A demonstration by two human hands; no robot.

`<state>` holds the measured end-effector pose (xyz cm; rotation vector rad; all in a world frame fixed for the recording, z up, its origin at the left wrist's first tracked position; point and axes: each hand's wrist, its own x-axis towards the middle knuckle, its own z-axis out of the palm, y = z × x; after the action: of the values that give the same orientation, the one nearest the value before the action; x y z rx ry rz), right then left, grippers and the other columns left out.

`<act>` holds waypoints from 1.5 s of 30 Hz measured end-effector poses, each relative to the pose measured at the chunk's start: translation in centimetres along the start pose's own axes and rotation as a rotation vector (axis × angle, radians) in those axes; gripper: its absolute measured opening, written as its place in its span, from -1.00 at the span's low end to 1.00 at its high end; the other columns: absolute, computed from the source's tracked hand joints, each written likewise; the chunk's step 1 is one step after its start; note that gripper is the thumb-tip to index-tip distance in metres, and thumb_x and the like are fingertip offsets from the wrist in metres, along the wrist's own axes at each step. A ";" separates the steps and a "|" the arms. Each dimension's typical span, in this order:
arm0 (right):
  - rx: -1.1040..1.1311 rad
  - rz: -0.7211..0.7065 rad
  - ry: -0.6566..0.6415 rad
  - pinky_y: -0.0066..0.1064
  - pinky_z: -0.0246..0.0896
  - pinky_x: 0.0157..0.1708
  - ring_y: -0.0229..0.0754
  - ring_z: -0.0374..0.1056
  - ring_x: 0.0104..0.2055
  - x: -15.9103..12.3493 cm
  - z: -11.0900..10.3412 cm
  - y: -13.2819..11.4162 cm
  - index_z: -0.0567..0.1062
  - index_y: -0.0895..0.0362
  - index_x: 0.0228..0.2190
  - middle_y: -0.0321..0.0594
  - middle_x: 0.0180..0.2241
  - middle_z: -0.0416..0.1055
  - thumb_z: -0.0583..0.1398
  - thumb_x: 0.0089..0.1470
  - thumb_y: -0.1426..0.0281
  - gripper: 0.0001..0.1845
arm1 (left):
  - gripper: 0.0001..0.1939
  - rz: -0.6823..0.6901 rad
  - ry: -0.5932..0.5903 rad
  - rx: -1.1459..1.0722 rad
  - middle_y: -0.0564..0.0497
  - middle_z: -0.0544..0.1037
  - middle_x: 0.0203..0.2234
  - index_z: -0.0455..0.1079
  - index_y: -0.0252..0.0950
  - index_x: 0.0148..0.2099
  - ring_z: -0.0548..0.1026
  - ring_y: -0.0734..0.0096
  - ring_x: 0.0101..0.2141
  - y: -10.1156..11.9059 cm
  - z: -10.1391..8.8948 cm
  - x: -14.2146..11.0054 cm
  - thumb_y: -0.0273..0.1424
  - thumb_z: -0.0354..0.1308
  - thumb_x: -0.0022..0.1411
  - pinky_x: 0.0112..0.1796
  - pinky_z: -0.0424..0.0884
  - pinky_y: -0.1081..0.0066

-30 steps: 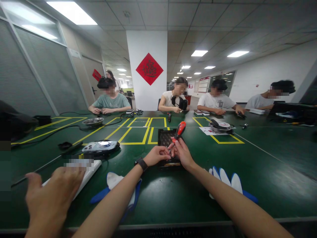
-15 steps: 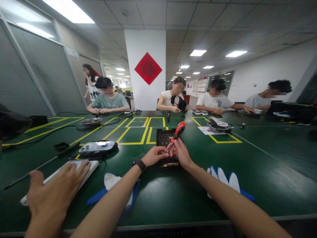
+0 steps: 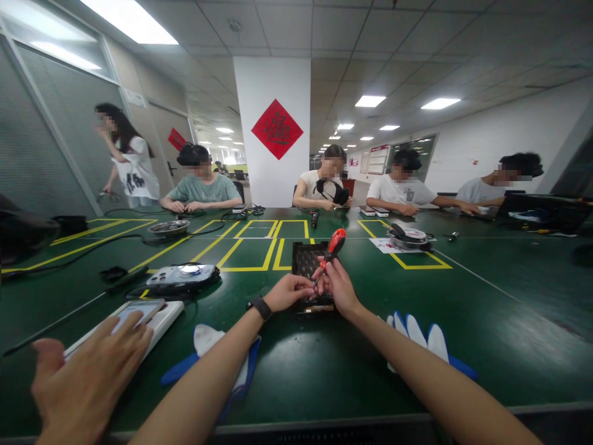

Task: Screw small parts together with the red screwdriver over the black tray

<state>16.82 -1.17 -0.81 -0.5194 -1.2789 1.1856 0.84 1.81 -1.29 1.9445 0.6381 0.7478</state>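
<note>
My right hand (image 3: 341,287) is closed around a screwdriver (image 3: 335,243) with a red and black handle, held tilted with the handle up and the shaft pointing down to the left. My left hand (image 3: 290,292), wearing a dark wristband, is pinched close to the shaft's lower end. Whatever lies between its fingertips is too small to make out. Both hands are over a black open case (image 3: 304,254) with a dark, bumpy inside. The fingers partly hide the case and the screwdriver's tip.
Gloves lie beside my forearms, one left (image 3: 206,340) and one right (image 3: 417,334). Another person's hand (image 3: 92,371) reaches over a phone (image 3: 141,312) on a white box (image 3: 169,315). Farther off are a metal bowl (image 3: 168,228), a cordless drill (image 3: 314,218) and seated people.
The other person's hand has drawn back to the lower left, uncovering more of the phone. In the background a standing person has shifted left. My hands and the screwdriver have barely moved.
</note>
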 end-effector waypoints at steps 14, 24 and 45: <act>-0.070 -0.032 0.016 -0.52 0.14 -0.62 -0.42 0.20 -0.65 0.0 0.2 -0.3 0.23 0.07 -0.11 -0.28 -0.41 0.34 -0.02 0.09 0.21 -0.66 | -0.66 0.019 0.133 0.130 0.04 0.42 -0.58 0.37 -0.42 -0.42 0.31 0.59 -0.56 -0.5 0.3 0.1 -0.19 0.21 -0.08 -0.51 0.22 0.57; -0.040 -0.021 0.041 -0.52 0.17 -0.62 -0.42 0.20 -0.64 0.0 0.0 -0.1 0.23 0.07 -0.13 -0.29 -0.42 0.35 0.01 0.07 0.18 -0.65 | -0.66 0.057 -0.022 0.012 -0.08 0.49 -0.45 0.40 -0.45 -0.25 0.40 0.48 -0.43 -0.5 0.0 0.0 -0.24 0.06 0.10 -0.34 0.30 0.48; -0.046 -0.034 0.044 -0.52 0.14 -0.62 -0.42 0.18 -0.66 0.1 0.0 0.0 0.20 0.06 -0.11 -0.31 -0.42 0.36 0.00 0.07 0.18 -0.64 | -0.66 0.011 0.058 -0.013 -0.08 0.51 -0.45 0.42 -0.45 -0.25 0.42 0.49 -0.44 -0.4 0.1 -0.1 -0.27 0.19 -0.02 -0.36 0.32 0.48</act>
<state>16.85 -1.12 -0.78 -0.5527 -1.2744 1.1133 0.81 1.92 -1.72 1.9214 0.6563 0.8155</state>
